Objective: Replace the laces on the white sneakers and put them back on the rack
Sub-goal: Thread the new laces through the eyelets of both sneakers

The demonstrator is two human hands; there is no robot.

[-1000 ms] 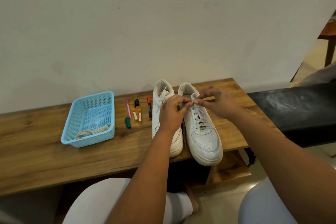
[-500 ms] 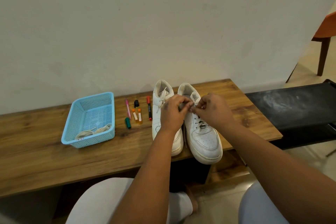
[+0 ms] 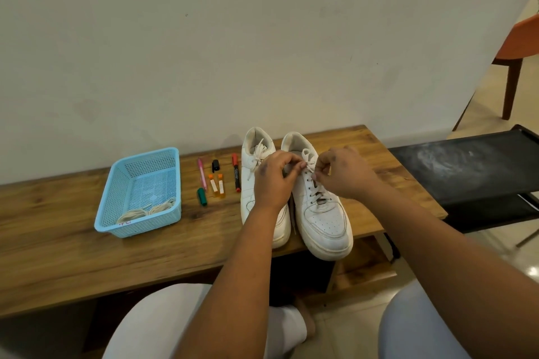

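Two white sneakers stand side by side on the wooden table [image 3: 58,245], toes toward me. The left sneaker [image 3: 253,183] has a tied lace at its top. Over the right sneaker [image 3: 323,218], my left hand [image 3: 275,181] and my right hand [image 3: 344,172] each pinch a part of its white lace [image 3: 309,159] near the top eyelets, where a loop stands up between my fingers. My left hand hides much of the left sneaker's front.
A light blue mesh basket [image 3: 116,195] at the left holds coiled off-white laces [image 3: 148,210]. Several markers [image 3: 217,178] lie between basket and shoes. A black fabric rack shelf [image 3: 472,166] adjoins the table's right end. An orange chair [image 3: 522,38] stands far right.
My right hand came down from its raised pull and closed in on my left hand over the right sneaker's top eyelets; a lace loop now stands between them.
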